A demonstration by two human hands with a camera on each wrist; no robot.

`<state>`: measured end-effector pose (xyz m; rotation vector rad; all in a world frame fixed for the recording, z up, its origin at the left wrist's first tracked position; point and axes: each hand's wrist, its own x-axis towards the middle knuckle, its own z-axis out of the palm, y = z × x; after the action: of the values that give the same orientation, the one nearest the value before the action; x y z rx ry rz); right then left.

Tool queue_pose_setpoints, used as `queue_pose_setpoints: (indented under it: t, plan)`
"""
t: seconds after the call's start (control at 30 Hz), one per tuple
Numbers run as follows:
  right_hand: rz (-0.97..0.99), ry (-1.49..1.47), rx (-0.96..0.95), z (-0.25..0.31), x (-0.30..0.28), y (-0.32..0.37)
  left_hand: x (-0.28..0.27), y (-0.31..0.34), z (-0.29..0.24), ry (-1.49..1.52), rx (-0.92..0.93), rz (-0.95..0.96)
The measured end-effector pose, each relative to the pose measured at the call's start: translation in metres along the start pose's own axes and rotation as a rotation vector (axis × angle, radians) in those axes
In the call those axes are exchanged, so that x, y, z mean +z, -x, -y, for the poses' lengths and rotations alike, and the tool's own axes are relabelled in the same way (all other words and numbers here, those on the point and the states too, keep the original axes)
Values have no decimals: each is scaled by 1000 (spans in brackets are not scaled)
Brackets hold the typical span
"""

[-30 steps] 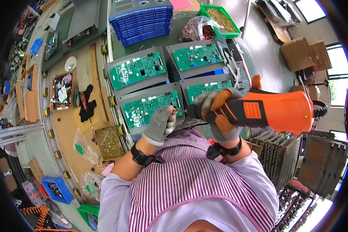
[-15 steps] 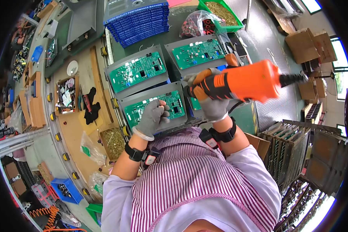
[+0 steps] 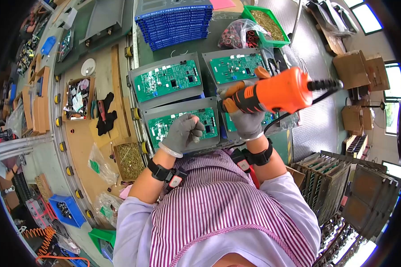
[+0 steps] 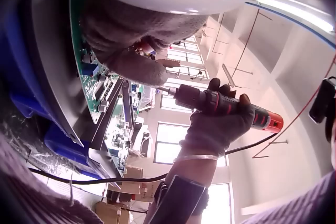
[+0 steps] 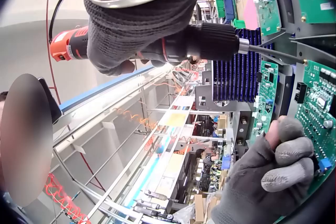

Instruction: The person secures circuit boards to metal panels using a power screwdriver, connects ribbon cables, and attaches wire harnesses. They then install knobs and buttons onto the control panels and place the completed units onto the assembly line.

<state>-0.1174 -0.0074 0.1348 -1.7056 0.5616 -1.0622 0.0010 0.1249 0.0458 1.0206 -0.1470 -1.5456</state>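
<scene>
My right hand (image 3: pixel 247 120), in a grey glove, grips an orange-and-black electric screwdriver (image 3: pixel 283 91). In the right wrist view, the thin bit (image 5: pixel 275 53) reaches a brass-coloured fixing at the corner of a green circuit board (image 5: pixel 320 90). My gloved left hand (image 3: pixel 182 133) hovers over the lower left board (image 3: pixel 158 127), fingers curled and a bare fingertip showing; whether anything small lies inside cannot be seen. Several such boards, including the upper left one (image 3: pixel 165 82), sit on grey panels. The lower right board (image 3: pixel 269 118) is partly hidden by my right hand.
Beyond the boards stands a stack of blue panels (image 3: pixel 178 26), beside a plastic bag of red parts (image 3: pixel 236 38) and a green tray of small brass-coloured pieces (image 3: pixel 267 22). At left are a parts box (image 3: pixel 79 98) and pliers. A black cord (image 3: pixel 276 122) trails from the screwdriver.
My left hand has drawn back from the bit, where its fingertips pinched a small piece. The screwdriver has swung forward and left, away from my left hand. The head view has shifted slightly.
</scene>
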Motion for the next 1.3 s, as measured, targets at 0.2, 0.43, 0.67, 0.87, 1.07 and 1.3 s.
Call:
queue_pose_setpoints:
  t: [0.2,0.43,0.67,0.87,1.07,1.3]
  plan:
    - [88,143,-7,-3,5,-13,-6,-2,0,64,-50,63]
    - [90,17,-8,10,7,-7,-2,-5,9,180,45,12]
    - [116,-677,-59,48,2,7,5,3,2,66,59,3]
    - [87,-734,-35,52,1,13,6,9,6,104,53,90]
    - [139,-789,14,60,-3,14,16,17,7,183,39,110]
    - [83,-702,1,59,-13,23,20,16,0,-205,-13,76]
